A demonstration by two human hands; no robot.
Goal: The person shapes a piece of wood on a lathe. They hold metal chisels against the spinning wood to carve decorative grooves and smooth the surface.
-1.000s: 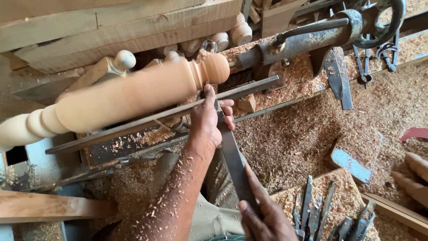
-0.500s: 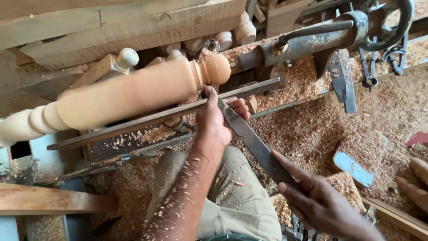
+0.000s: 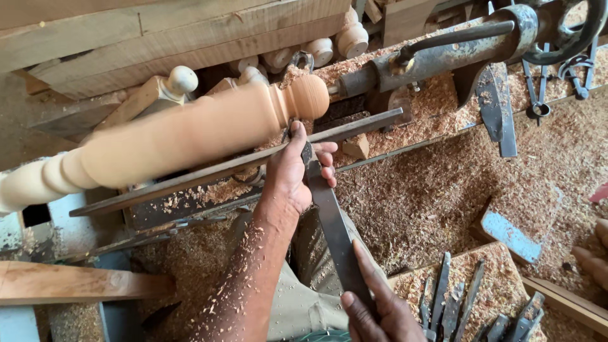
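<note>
A pale turned wooden spindle (image 3: 190, 130) is mounted on a lathe and looks blurred from spinning. A long metal tool rest bar (image 3: 373, 121) runs along its front. My left hand (image 3: 292, 174) presses a flat steel chisel (image 3: 332, 231) onto the bar, its tip at the groove beside the spindle's round end. My right hand (image 3: 377, 310) grips the chisel's lower end near my lap. Wood chips cling to my left forearm.
The iron tailstock (image 3: 456, 50) holds the spindle's right end. Sawdust (image 3: 430, 190) covers the lathe bed. Several spare chisels (image 3: 456, 304) lie at lower right. Finished turned legs (image 3: 323, 47) and timber planks (image 3: 158, 31) lie behind. Another person's toes (image 3: 595, 253) show at right.
My right hand has swung the chisel's handle end back left toward my lap, making the blade steeper. My left hand stays on the rest bar at the groove.
</note>
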